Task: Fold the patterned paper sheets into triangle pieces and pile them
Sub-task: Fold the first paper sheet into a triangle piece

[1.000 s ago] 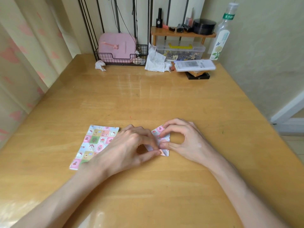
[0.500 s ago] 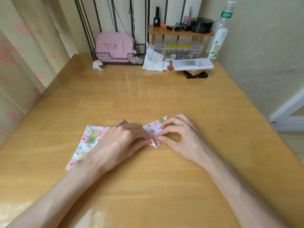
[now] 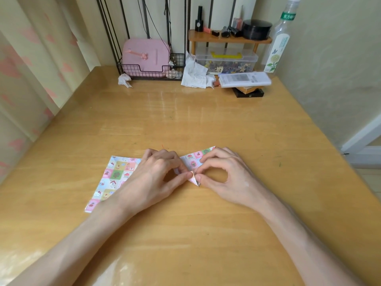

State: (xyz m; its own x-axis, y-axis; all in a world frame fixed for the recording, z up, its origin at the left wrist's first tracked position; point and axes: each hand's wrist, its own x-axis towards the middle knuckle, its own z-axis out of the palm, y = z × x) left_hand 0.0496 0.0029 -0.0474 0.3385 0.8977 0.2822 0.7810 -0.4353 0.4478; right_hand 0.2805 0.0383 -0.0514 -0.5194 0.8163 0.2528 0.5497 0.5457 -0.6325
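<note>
**Both thumbs meet at the near tip of a half-made triangle**

The folded piece [image 3: 192,162] lies on the counter [image 3: 185,234] right between the two hands. It is a narrow wedge, and its long axis runs from a pointed tip nearest the person up and away to the far right. There its corner pokes out past the right hand [image 3: 228,176].

The near tip is where everything meets. The left hand [image 3: 154,176] comes at it from the left, thumb laid along the paper's left edge and the other fingers curled down on the far-left part. The right hand comes from the right with thumb and forefinger curled into a ring, the thumb at the tip and the forefinger pressing higher up the wedge. Both hands are gripping the paper, and neither is the nearer one.

To my eye, the next crease depends on that slanted axis: the tip should be held pinned while the far-right corner is brought over. The stack of flat patterned sheets [image 3: 115,176] sits just to the left, partly under the left wrist. No finished pile shows yet.
</note>
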